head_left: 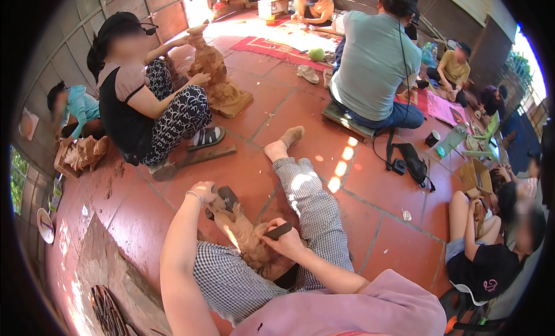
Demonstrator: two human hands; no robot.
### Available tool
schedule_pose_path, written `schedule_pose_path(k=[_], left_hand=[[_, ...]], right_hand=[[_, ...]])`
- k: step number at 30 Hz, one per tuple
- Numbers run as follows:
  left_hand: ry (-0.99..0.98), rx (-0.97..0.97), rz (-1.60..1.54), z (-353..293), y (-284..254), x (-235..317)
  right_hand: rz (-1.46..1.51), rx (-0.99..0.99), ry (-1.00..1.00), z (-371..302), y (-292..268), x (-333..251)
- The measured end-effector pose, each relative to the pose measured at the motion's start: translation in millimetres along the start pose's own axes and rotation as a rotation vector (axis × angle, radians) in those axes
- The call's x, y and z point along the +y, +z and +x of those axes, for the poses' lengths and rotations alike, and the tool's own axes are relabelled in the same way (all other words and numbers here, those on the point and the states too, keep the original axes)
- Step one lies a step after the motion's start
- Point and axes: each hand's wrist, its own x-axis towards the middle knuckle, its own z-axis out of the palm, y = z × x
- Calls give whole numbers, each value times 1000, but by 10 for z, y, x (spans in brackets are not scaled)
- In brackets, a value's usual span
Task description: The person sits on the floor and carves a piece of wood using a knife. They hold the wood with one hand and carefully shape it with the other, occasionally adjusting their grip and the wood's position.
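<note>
A carved light-brown wooden figure (247,235) lies between my legs, its far end pointing away from me. My left hand (203,192) is closed around that far end, beside a dark block-like piece (228,197); whether this belongs to the carving, I cannot tell. In my right hand (288,243) is a small dark, flat piece that looks like folded sandpaper (278,231), pinched against the carving's right side. The fingers' undersides are hidden.
Ahead on the left, a person squats by a tall wood carving (211,70). A wooden strip (207,155) lies on the red tiles. At lower left are a grey-brown board (110,266) and a bundle of thin tools (107,313). Black straps (411,162) lie right.
</note>
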Motion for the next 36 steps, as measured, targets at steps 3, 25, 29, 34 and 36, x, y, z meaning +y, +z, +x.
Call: schedule_pose_path(k=[3,25,29,34,36], left_hand=[[-13,-26,-24,20,-7,-1],[-27,-25,-15,36,6,11],[-40,-46,-25,49,3,8],[-25,-20,-32,124,73,-81],[1,-6,-67,143,86,-65]], right_hand=[[-69,58,-5,-49,77,33],[-280,-115,81,182,32,-80],[-277,-253,181,288,-37,-74],[-300,-276,150,299,-26,33],[-319,-257,108,268,-1,-88]])
